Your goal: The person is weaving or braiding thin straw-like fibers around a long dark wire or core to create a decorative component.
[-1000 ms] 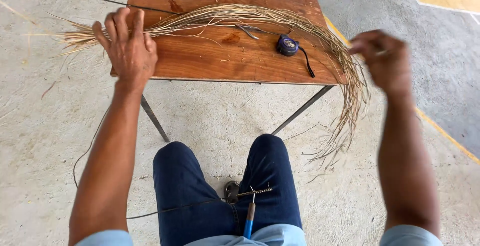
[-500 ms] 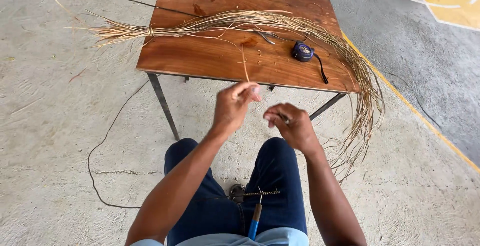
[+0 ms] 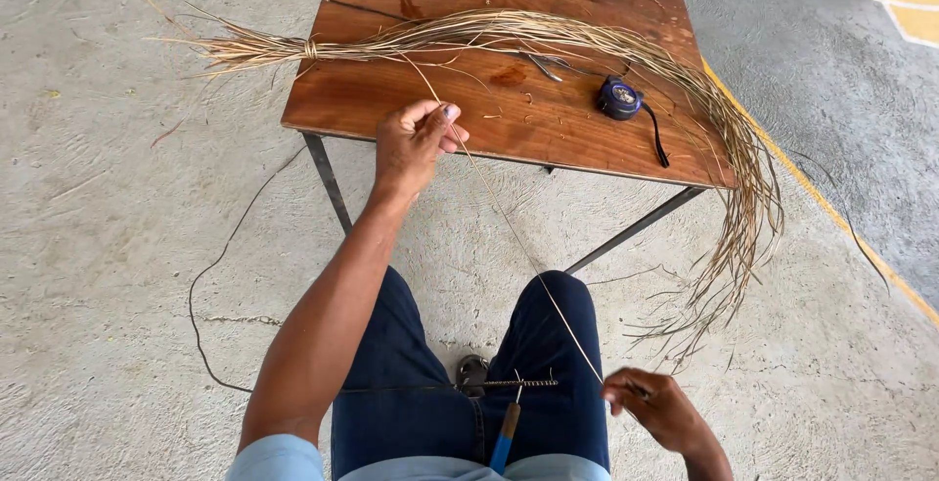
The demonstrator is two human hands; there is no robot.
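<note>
A: Where does the single strand [image 3: 509,222] run?

B: It is a thin, pale, stiff fibre, drawn straight between your two hands. Your left hand [image 3: 416,143] pinches its upper part between thumb and fingertips, just over the near edge of the table [image 3: 411,99]. Your right hand [image 3: 660,408] closes around its lower end, beside your right knee.

A: And the rest of the material?

B: The bundle of dry, straw-coloured fibres [image 3: 548,36] lies in a long arc across the tabletop. It is bound near its left end, where the tips fan out past the table edge. Its right end droops off the far corner and frays toward the floor.

A: Describe the table.

B: A reddish-brown wooden board, smooth and stained, on slim metal legs.

A: Other items?

B: A small round tape measure [image 3: 620,99], dark blue, sits on the board, touching the bundle. A blue-handled tool [image 3: 509,422] with a ribbed metal crossbar rests between your knees. The floor is rough grey concrete [image 3: 117,246].
</note>
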